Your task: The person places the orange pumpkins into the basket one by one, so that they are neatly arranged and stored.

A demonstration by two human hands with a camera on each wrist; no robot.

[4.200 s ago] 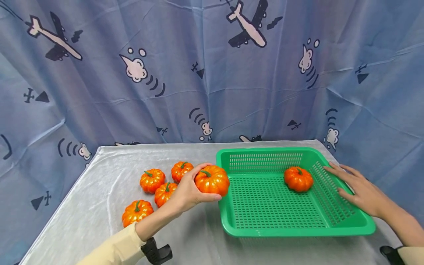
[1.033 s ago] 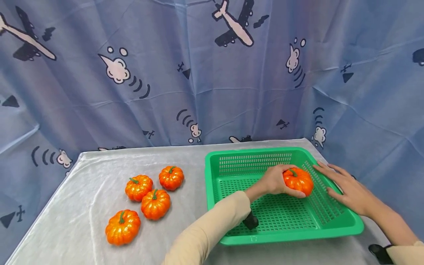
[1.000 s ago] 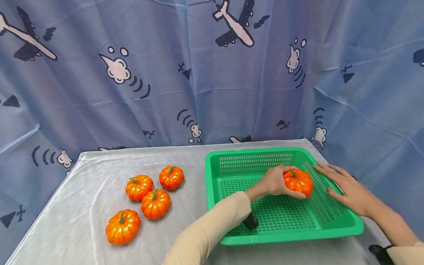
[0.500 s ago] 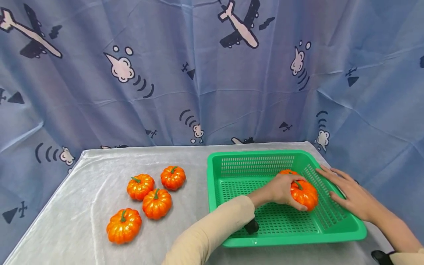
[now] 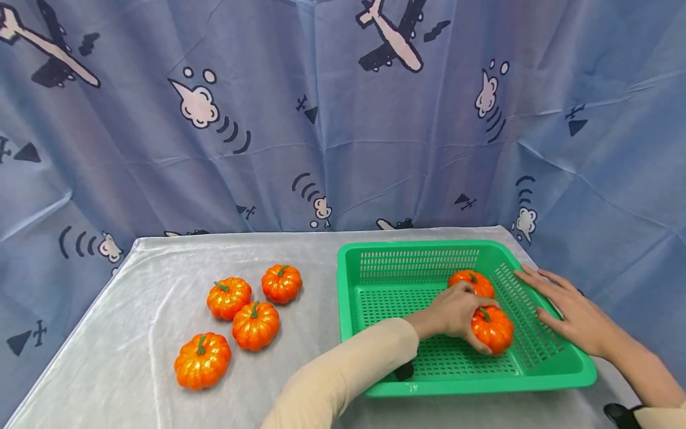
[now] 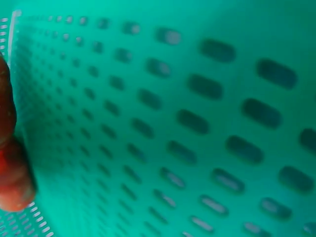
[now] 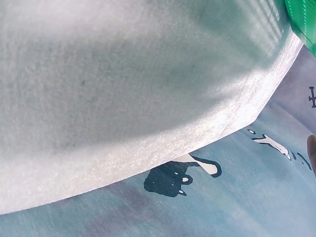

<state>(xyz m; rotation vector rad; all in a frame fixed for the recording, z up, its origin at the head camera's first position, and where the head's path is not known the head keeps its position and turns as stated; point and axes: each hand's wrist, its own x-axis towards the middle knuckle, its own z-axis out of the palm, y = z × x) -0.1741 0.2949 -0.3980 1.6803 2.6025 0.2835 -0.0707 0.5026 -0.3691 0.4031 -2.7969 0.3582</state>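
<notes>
The left hand (image 5: 455, 314) grips the front pumpkin (image 5: 495, 335), with its fingers and thumb curled round the left side. This pumpkin is inside the green basket (image 5: 477, 387), toward the right wall, and its green stem (image 5: 485, 314) points up. I cannot tell if its bottom rests fully on the basket floor. The right hand (image 5: 579, 317) lies on the basket's right rim with its fingers long and loose, gripping nothing. To set the pumpkin down well, the left hand should feel for the floor first, then let go slowly, so the pumpkin does not drop or roll. It looks smooth and shiny, so it may slip from a weak grip. The back pumpkin (image 5: 481, 285) sits just behind the left hand, so lifting the freed hand straight up is safer than swinging it back, which could bump that one. A soft push from the right hand should be enough to stop the basket sliding; a hard push could tip it. Four more pumpkins (image 5: 255, 328) sit on the tabletop (image 5: 316, 333), to the left of the basket and apart from it.
</notes>
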